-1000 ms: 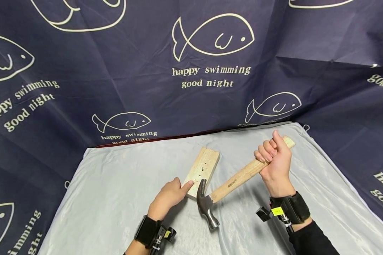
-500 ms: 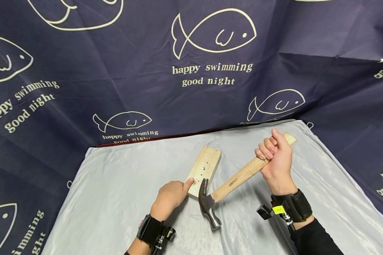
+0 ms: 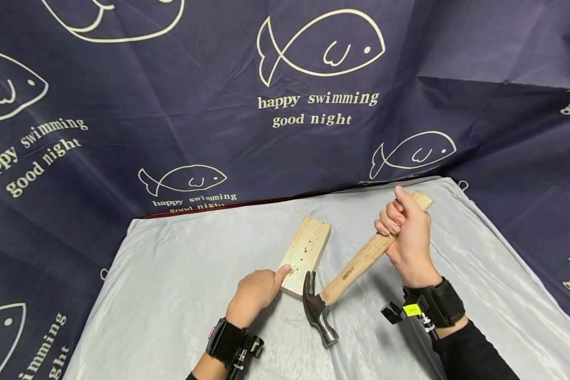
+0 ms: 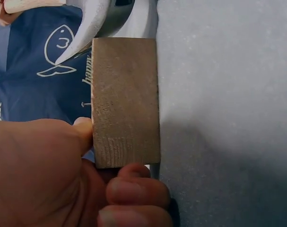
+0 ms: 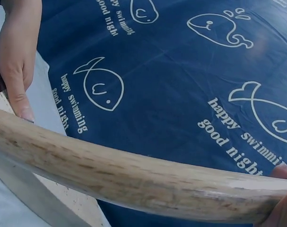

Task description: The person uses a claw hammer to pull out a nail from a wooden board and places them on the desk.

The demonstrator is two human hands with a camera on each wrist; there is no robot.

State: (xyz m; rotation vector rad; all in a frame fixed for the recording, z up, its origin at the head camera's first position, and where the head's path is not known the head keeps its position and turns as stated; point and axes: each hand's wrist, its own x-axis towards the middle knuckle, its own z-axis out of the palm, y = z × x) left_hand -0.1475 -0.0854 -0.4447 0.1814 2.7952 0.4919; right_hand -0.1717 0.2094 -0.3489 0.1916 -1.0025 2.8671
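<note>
- Wooden block (image 3: 306, 240): lies flat on the pale cloth (image 3: 185, 274), holes visible in its upper face.
- Left hand (image 3: 256, 295): grips the block at its near end, thumb pressed on the upper face, other fingers curled by its left side.
- Right hand (image 3: 410, 237): fingers wrapped round the wooden handle of the hammer (image 3: 356, 269), close to the handle's end.
- Hammer head (image 3: 319, 309): by the block's near right corner, claw pointing away from the person; contact with the block cannot be determined.
- Dark blue backdrop (image 3: 209, 105): behind the cloth, printed with fish.
</note>
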